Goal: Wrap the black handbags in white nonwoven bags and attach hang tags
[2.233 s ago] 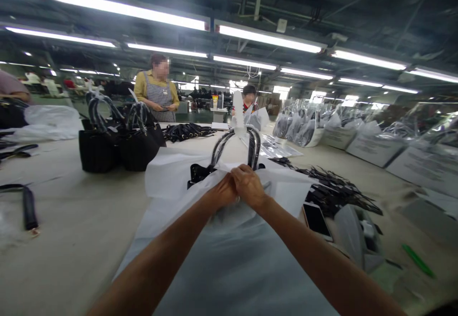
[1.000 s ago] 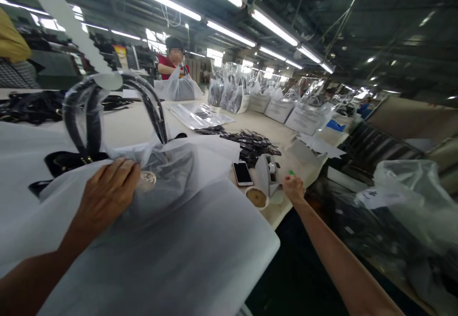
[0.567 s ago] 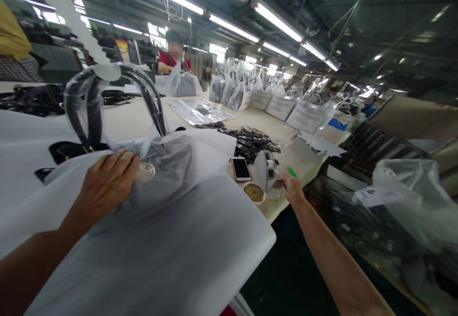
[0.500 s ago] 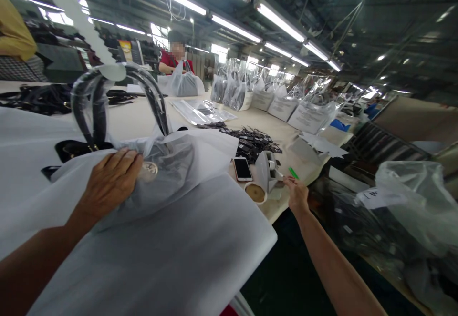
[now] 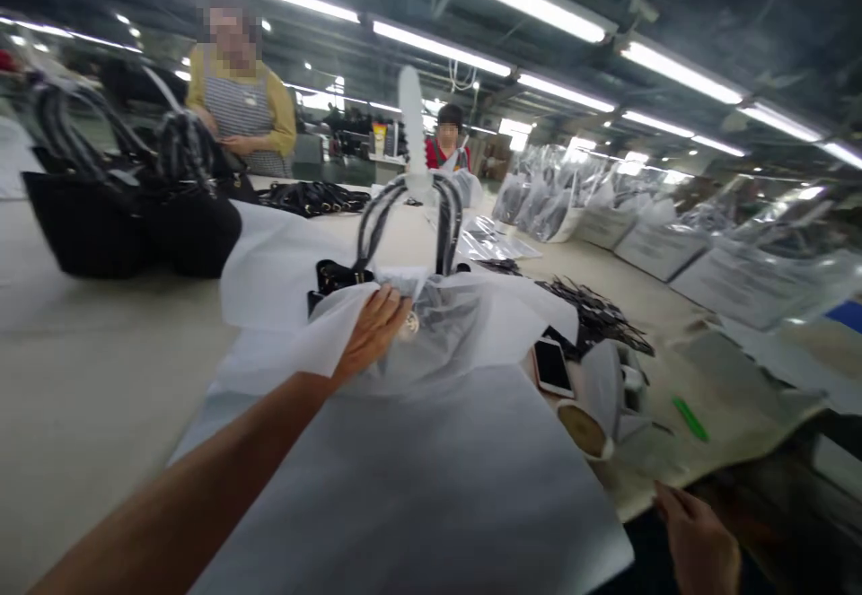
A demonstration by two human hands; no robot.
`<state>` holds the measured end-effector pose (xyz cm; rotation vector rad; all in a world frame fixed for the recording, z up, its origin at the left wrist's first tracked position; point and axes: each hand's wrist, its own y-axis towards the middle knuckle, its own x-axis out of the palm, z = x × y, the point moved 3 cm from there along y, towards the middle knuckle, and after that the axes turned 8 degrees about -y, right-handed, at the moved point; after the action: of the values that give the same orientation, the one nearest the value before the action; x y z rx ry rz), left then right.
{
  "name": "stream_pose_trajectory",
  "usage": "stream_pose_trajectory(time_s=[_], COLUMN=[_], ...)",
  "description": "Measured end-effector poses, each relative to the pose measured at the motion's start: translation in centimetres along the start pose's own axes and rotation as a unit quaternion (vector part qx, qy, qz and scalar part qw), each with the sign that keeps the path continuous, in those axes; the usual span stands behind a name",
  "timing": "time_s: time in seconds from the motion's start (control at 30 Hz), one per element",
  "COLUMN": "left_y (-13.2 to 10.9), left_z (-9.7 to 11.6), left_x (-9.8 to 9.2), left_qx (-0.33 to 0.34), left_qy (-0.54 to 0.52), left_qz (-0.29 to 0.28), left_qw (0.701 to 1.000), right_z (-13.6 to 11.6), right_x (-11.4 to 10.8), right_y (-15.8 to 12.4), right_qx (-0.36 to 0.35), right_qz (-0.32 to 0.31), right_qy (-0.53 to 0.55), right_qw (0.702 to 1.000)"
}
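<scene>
A black handbag [image 5: 329,277] stands upright before me, largely covered by white tissue paper [image 5: 471,308]. Clear wrap covers its raised handles [image 5: 450,223], and a white serrated strip [image 5: 410,115] rises from them. My left hand [image 5: 377,330] lies flat on the paper at the bag's front, fingers stretched out, beside a round gold emblem [image 5: 410,321]. Low on the right, past the table edge, my right hand [image 5: 700,537] has thumb and fingers pinched; what is between them is too small to make out. The tape dispenser [image 5: 602,389] stands between my two hands.
A phone [image 5: 553,366], a green cutter-like tool [image 5: 690,418] and a pile of black tags [image 5: 596,312] lie on the right. Black handbags [image 5: 127,218] stand at left, wrapped bags [image 5: 646,236] at right. Two people work across the table [image 5: 101,380].
My right hand has come away from the tape dispenser, down and toward me. My left hand stays on the wrapped bag. The view has swung left, bringing in black bags and the person in yellow.
</scene>
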<state>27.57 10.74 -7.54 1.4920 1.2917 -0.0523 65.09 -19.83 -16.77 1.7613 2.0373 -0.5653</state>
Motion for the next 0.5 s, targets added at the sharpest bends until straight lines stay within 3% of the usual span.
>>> stream_pose_trajectory(time_s=[0.03, 0.13, 0.2, 0.3, 0.4, 0.5], left_y=[0.0, -0.2, -0.4, -0.6, -0.7, -0.9], left_z=[0.0, 0.2, 0.3, 0.4, 0.4, 0.2], left_x=[0.0, 0.0, 0.1, 0.3, 0.5, 0.8], left_qx=[0.006, 0.011, -0.001, -0.004, 0.012, 0.009], left_qy=[0.011, 0.016, 0.001, -0.006, 0.005, -0.022], left_qz=[0.001, 0.009, 0.007, 0.008, 0.026, 0.015], left_qw=[1.0, 1.0, 1.0, 1.0, 1.0, 1.0], right_z=[-0.7, -4.4, -8.1, -14.6, -20.5, -24.2], right_x=[0.3, 3.2, 6.1, 10.4, 14.4, 18.1], right_y=[-0.8, -5.5, -10.1, -16.8, -21.0, -22.4], right_qx=[-0.04, -0.155, -0.222, -0.296, -0.324, -0.336], right_qz=[-0.012, -0.142, -0.251, -0.355, -0.409, -0.408], right_qy=[-0.031, -0.023, 0.012, 0.092, 0.156, 0.146], right_qw=[0.999, 0.977, 0.942, 0.882, 0.839, 0.836])
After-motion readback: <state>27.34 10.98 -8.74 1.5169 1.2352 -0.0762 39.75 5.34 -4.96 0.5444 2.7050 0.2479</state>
